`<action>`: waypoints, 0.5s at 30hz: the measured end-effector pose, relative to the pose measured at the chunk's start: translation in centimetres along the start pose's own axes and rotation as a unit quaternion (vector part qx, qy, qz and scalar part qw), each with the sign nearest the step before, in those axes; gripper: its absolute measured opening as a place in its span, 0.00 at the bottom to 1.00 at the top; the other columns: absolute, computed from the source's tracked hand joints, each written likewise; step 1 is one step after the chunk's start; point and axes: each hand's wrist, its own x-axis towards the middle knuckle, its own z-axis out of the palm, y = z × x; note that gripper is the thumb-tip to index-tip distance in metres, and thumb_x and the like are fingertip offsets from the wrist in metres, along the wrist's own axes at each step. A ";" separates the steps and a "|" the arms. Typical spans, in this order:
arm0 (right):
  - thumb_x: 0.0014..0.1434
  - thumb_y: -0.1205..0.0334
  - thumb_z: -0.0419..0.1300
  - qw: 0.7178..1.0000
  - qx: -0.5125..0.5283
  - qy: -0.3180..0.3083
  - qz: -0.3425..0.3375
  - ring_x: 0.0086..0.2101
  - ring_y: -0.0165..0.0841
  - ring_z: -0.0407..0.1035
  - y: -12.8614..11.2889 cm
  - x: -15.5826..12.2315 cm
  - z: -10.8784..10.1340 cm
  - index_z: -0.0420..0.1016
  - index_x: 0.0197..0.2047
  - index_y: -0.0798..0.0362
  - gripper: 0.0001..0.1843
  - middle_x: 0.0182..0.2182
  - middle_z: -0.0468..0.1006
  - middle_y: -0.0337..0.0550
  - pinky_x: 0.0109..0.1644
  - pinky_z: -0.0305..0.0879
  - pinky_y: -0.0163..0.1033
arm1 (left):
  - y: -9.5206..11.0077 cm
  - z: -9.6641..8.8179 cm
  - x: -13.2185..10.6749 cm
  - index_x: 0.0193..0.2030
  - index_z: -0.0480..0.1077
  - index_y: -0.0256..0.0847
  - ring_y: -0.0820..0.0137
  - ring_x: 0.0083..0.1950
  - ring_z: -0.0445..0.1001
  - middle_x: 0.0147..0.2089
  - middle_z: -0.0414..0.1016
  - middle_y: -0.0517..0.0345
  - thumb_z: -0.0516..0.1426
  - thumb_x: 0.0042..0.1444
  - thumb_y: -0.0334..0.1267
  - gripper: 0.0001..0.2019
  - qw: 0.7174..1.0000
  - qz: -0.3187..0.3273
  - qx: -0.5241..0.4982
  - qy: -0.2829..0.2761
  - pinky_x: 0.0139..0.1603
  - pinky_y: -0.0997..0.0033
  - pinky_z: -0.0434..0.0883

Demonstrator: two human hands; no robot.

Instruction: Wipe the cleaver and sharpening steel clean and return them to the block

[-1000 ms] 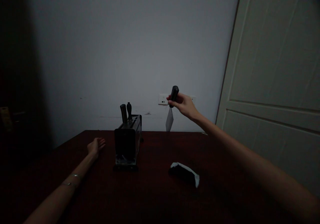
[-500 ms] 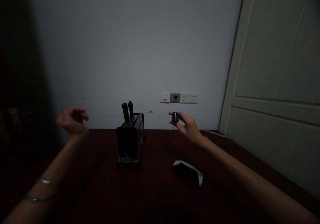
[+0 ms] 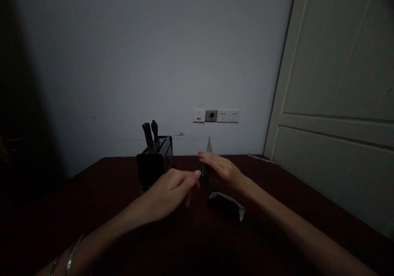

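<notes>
A knife (image 3: 209, 145) is held up over the table, its pointed blade away from me and its dark handle toward me. My right hand (image 3: 226, 168) is closed around it from the right, fingers across the front of the blade's base; the thumb is hidden. From the left, my left hand (image 3: 172, 187) reaches in with thumb and fingers closed at the handle's near end. Just left of the hands stands a black knife block (image 3: 150, 165), partly covered by my left hand. Two dark handles (image 3: 147, 134) stick up from its top.
A dark object with a pale, crumpled-looking edge (image 3: 227, 204) lies on the dark red table (image 3: 197, 243), below my right hand. Behind are a pale wall with sockets (image 3: 227, 116) and, at right, a panelled door (image 3: 335, 103). A flat strip (image 3: 261, 159) lies at the back right.
My left hand has come in from the far left to the knife's handle. The knife in my right hand has turned and lowered, so its blade now shows. The view has shifted slightly.
</notes>
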 end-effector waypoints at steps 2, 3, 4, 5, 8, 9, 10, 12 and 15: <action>0.56 0.72 0.51 1.000 0.002 -0.003 0.005 0.54 0.37 0.62 -0.3 0.0 0.0 0.61 0.57 0.54 0.24 0.52 0.71 0.55 0.55 0.65 0.49 | -1.1 0.6 1.1 0.33 0.70 0.35 0.76 0.16 0.64 0.17 0.69 0.58 0.34 0.61 0.56 0.32 0.989 -0.072 -0.097 -0.085 0.19 0.78 0.59; 0.57 0.72 0.50 1.000 0.003 -0.005 0.005 0.54 0.37 0.62 -0.4 0.0 0.0 0.61 0.57 0.54 0.23 0.51 0.71 0.55 0.55 0.65 0.49 | -1.7 0.8 1.5 0.33 0.70 0.34 0.76 0.15 0.63 0.17 0.69 0.57 0.33 0.60 0.58 0.34 0.978 -0.099 -0.139 -0.121 0.17 0.79 0.58; 0.57 0.72 0.50 1.000 0.003 -0.005 0.003 0.54 0.37 0.62 -0.5 0.0 0.1 0.61 0.57 0.54 0.23 0.51 0.72 0.54 0.55 0.65 0.49 | -2.3 1.0 2.0 0.32 0.69 0.33 0.76 0.14 0.63 0.17 0.69 0.56 0.31 0.59 0.59 0.35 0.966 -0.121 -0.175 -0.149 0.15 0.79 0.56; 0.58 0.72 0.50 1.000 0.002 -0.005 0.000 0.54 0.37 0.62 -0.4 -0.1 0.2 0.61 0.57 0.55 0.23 0.51 0.72 0.55 0.55 0.65 0.49 | -2.8 1.3 2.3 0.32 0.68 0.33 0.76 0.13 0.63 0.17 0.69 0.55 0.31 0.58 0.60 0.36 0.953 -0.137 -0.209 -0.171 0.13 0.79 0.55; 0.59 0.72 0.49 1.000 -0.003 -0.009 -0.027 0.56 0.38 0.60 -0.3 -0.1 0.6 0.61 0.56 0.59 0.21 0.50 0.71 0.59 0.56 0.64 0.50 | -3.9 2.0 3.0 0.36 0.66 0.34 0.75 0.12 0.64 0.18 0.70 0.56 0.31 0.56 0.63 0.35 0.911 -0.168 -0.304 -0.221 0.11 0.80 0.54; 0.59 0.71 0.49 0.999 -0.005 -0.011 -0.036 0.56 0.38 0.59 -0.2 -0.2 0.7 0.62 0.56 0.60 0.20 0.50 0.71 0.59 0.57 0.64 0.50 | -4.1 2.3 3.0 0.38 0.64 0.35 0.75 0.12 0.64 0.18 0.69 0.57 0.32 0.57 0.62 0.34 0.897 -0.175 -0.334 -0.231 0.11 0.80 0.55; 0.60 0.71 0.49 0.999 -0.006 -0.015 -0.042 0.56 0.38 0.59 -0.2 -0.2 0.9 0.62 0.56 0.60 0.20 0.51 0.71 0.59 0.57 0.63 0.50 | -4.2 2.6 3.0 0.40 0.63 0.36 0.75 0.12 0.64 0.18 0.69 0.58 0.33 0.57 0.61 0.32 0.883 -0.181 -0.362 -0.237 0.10 0.80 0.55; 0.59 0.71 0.50 0.999 -0.005 -0.023 -0.041 0.56 0.38 0.59 -0.1 -0.3 1.0 0.64 0.55 0.58 0.19 0.51 0.71 0.57 0.57 0.63 0.51 | -4.3 3.2 2.9 0.41 0.60 0.39 0.75 0.12 0.62 0.17 0.66 0.63 0.35 0.59 0.59 0.26 0.862 -0.186 -0.408 -0.235 0.10 0.81 0.54; 0.59 0.72 0.50 0.999 0.001 -0.027 -0.030 0.56 0.38 0.60 -0.1 -0.4 1.0 0.66 0.54 0.57 0.19 0.51 0.71 0.55 0.57 0.63 0.52 | -4.1 3.9 2.7 0.39 0.58 0.41 0.78 0.10 0.55 0.14 0.60 0.69 0.38 0.60 0.55 0.20 0.849 -0.163 -0.458 -0.207 0.09 0.83 0.52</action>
